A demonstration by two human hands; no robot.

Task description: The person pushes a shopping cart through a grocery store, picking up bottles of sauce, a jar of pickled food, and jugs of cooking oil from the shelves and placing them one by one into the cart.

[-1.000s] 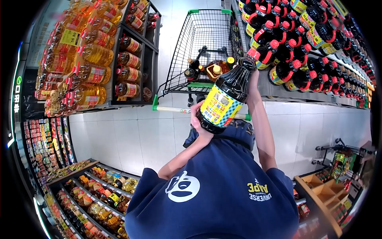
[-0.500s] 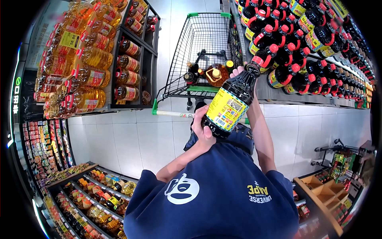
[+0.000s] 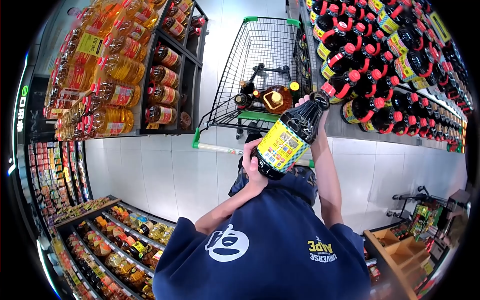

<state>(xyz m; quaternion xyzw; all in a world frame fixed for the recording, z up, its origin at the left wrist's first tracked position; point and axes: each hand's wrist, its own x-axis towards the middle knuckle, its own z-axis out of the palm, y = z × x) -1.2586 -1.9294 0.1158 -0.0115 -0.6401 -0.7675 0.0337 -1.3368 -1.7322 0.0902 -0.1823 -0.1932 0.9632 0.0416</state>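
Observation:
A large dark bottle [image 3: 287, 140] with a yellow label and a red cap is tilted in front of my body, its cap toward the upper right. My left hand [image 3: 254, 167] grips its base from the left side. Around the neck end, on the far right side, is my right hand [image 3: 319, 117], partly hidden behind the bottle. Beyond the bottle stands a shopping cart [image 3: 240, 119] with a green-ended handle. Inside it are a jug of brown-orange oil [image 3: 278, 101], a dark bottle [image 3: 243, 101] and a yellow-capped bottle [image 3: 294, 89].
Dark red-capped bottles [image 3: 360, 109] crowd the shelf at the right. Golden oil bottles [image 3: 117, 93] fill the display at the left, beside a dark rack [image 3: 189, 95]. More shelves [image 3: 115, 250] lie at the lower left. A wooden divided crate [image 3: 400, 250] is at the lower right.
The bottle has turned slightly in my hands, its label now facing up more, and sits a little lower. The cart and shelves have shifted slightly in view.

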